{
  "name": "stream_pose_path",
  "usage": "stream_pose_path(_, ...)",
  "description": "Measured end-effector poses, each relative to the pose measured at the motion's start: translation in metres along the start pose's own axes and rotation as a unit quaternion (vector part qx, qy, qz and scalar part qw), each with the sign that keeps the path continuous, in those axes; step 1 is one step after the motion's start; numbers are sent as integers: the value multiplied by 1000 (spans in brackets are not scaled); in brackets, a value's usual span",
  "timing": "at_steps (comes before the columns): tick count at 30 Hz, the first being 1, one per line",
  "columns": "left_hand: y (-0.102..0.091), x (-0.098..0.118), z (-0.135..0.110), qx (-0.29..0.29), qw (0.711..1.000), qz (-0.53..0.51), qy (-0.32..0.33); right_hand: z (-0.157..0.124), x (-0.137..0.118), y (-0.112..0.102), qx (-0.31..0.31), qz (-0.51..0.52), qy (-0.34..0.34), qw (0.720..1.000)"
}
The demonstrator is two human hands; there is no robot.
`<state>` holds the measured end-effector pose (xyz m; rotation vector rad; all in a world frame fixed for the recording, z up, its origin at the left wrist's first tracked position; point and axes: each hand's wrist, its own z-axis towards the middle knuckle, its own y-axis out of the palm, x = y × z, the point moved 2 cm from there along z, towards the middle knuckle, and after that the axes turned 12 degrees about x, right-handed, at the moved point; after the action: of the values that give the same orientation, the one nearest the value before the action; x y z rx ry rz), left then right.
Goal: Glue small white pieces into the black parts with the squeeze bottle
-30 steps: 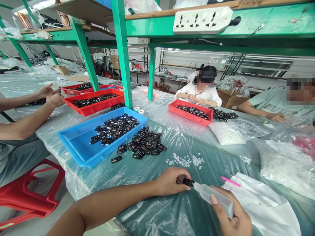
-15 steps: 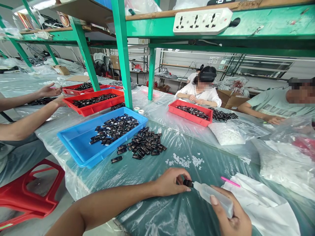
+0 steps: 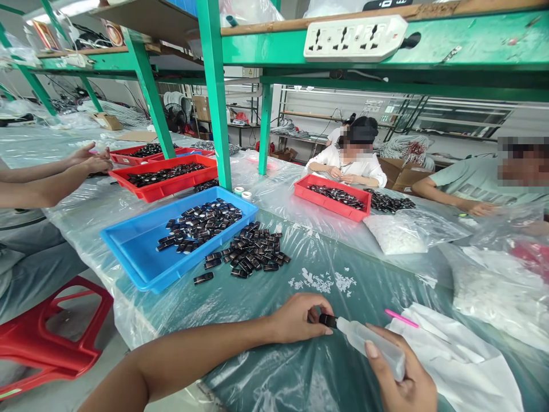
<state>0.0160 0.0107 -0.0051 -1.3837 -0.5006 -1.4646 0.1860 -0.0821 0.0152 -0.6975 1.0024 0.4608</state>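
Observation:
My right hand (image 3: 401, 377) is wrapped round a small clear squeeze bottle (image 3: 375, 346) that lies tilted, its tip pointing left. My left hand (image 3: 298, 316) pinches the bottle's black cap (image 3: 327, 320) between thumb and fingers. Both hands hover just above the plastic-covered table (image 3: 274, 366) at its near edge. A heap of small black parts (image 3: 251, 252) lies further out, beside a blue tray (image 3: 141, 252) that holds more of them. Tiny white bits (image 3: 319, 280) are scattered between the heap and my hands.
A pink stick (image 3: 401, 317) rests on white sheets (image 3: 463, 355) to the right. Bags of white parts (image 3: 398, 232) lie beyond. Red trays (image 3: 165, 177) (image 3: 332, 197) stand further back. A co-worker's hands (image 3: 92, 160) work at the left, two people sit opposite. A red stool (image 3: 51, 337) stands at lower left.
My hands have barely moved on the bottle and its cap. The co-worker's arms at the left have drawn together and lifted slightly.

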Motion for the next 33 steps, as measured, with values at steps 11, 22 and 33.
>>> stream_pose_path(11, 1, 0, -1, 2, 998, -60, -35, 3, 3, -1, 5, 67, 115, 991)
stream_pose_path(22, 2, -3, 0, 13, 998, -61, -30, 5, -3, 0, 9, 87, 140, 986)
stream_pose_path(33, 1, -1, 0, 17, 1000, 1, 16, -2, 2, 1, -1, 41, 49, 998)
